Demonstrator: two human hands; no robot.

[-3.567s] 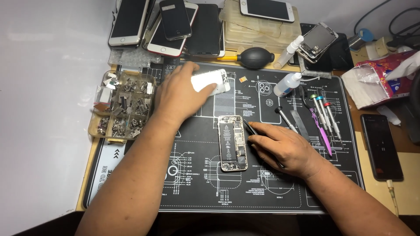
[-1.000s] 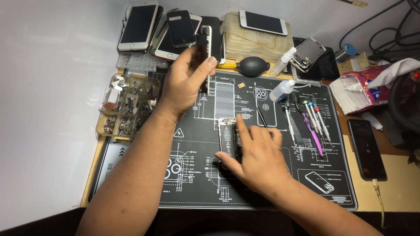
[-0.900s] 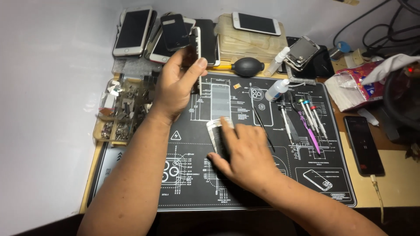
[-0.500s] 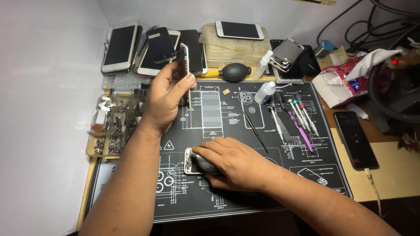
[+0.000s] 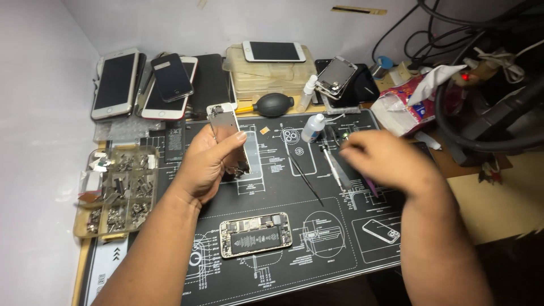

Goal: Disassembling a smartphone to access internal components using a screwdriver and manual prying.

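Phone screen panel held upright in left hand.

left hand: bare, no glove | right hand: bare, blurred | forearms: no sleeves

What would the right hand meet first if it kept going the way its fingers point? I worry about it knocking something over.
The right hand, blurred, points left over the tools. First in line look the screwdrivers, then the small white bottle. Its height above the mat is unclear.
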